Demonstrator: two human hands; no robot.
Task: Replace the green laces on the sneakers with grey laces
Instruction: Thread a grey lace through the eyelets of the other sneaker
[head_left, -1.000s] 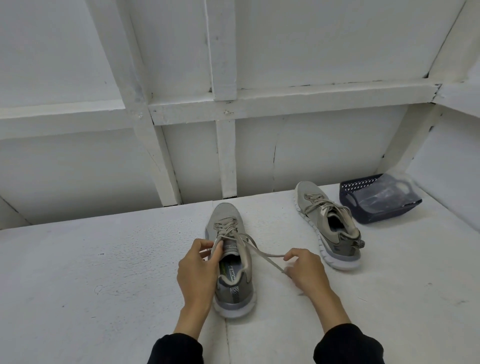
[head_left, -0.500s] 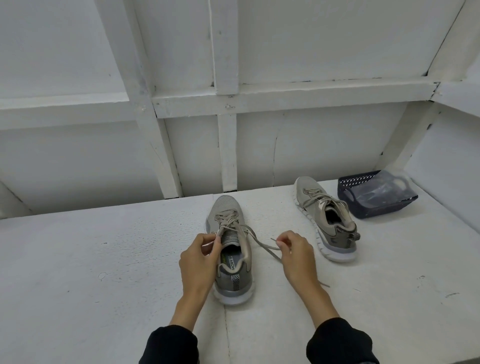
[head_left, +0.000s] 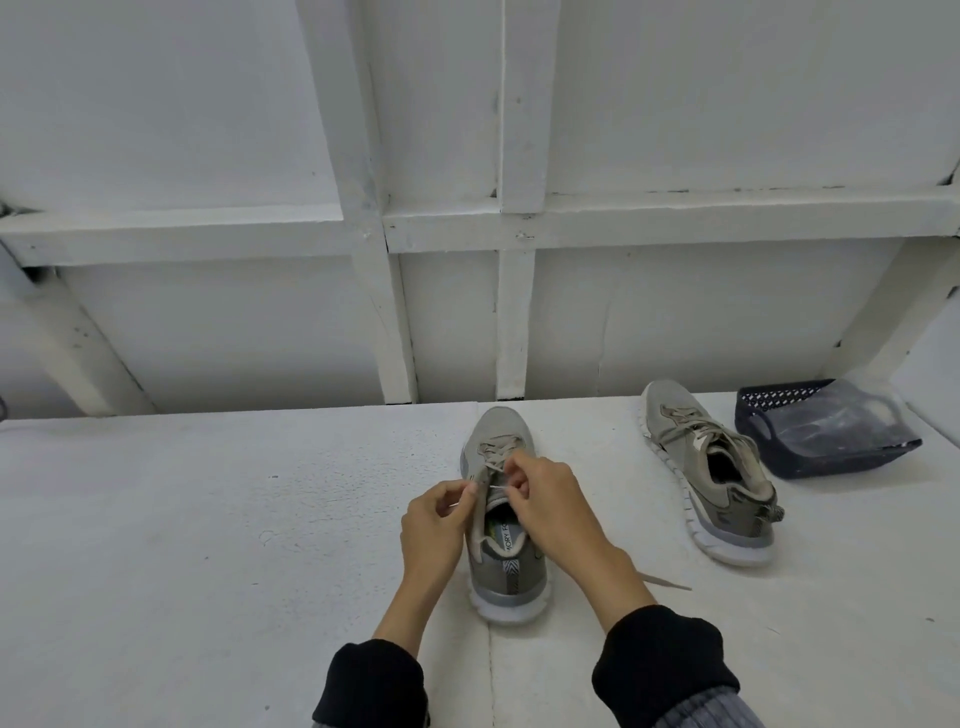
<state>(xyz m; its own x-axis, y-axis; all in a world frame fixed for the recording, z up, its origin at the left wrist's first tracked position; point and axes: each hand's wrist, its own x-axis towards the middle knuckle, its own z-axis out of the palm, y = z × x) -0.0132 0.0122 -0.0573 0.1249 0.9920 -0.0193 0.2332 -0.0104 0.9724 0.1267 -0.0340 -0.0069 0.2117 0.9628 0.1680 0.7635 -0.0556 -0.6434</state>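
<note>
**White bench, lace work at the near sneaker**

White-painted bench (head_left: 208, 519) under near sneaker (head_left: 506, 519). Left hand (head_left: 436, 525) and right hand (head_left: 545, 499) over its tongue, fingertips pinched on lace (head_left: 493, 486), likely steadying it for threading. Second sneaker (head_left: 706, 467) right of it, beside dark basket (head_left: 826, 436).

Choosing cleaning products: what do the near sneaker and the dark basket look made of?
Grey-green knit-fabric sneaker: matte woven upper, smoother synthetic heel panel, pale foam-like sole, judging by its lobed edge. Dark blue perforated basket: probably moulded plastic, given its regular lattice holes.
</note>
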